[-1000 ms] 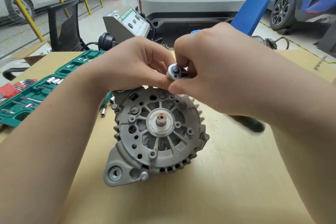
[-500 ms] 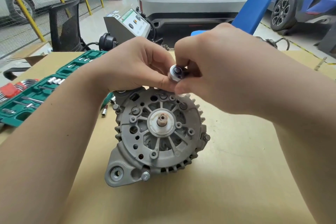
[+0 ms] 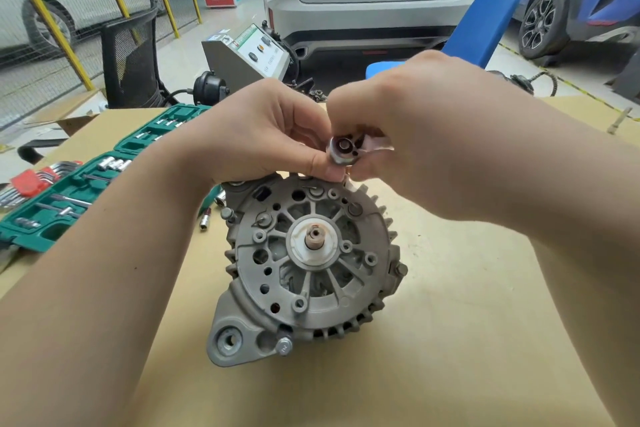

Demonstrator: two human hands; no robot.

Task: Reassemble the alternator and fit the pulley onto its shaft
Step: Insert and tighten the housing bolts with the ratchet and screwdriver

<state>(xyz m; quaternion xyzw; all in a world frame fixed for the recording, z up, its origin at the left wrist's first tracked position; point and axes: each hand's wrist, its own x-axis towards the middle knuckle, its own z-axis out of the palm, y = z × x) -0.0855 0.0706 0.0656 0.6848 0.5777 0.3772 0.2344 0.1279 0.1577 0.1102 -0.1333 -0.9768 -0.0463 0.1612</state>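
— What does each grip hold?

— Both the left hand (image 3: 263,135) and the right hand (image 3: 426,135) pinch one small metal piece (image 3: 341,151) between curled fingertips, just above the far rim of the alternator (image 3: 308,270). It is a shiny round part with a dark bore (I cannot tell exactly what it is).

— And the alternator?

— It stands in the middle of the surface (image 3: 467,340), finned housing up, its bare shaft (image 3: 314,239) pointing at the camera with no pulley on it.

— Anything else?

— A green socket set (image 3: 69,191) lies open along the left edge, red hex keys (image 3: 27,182) beside it.
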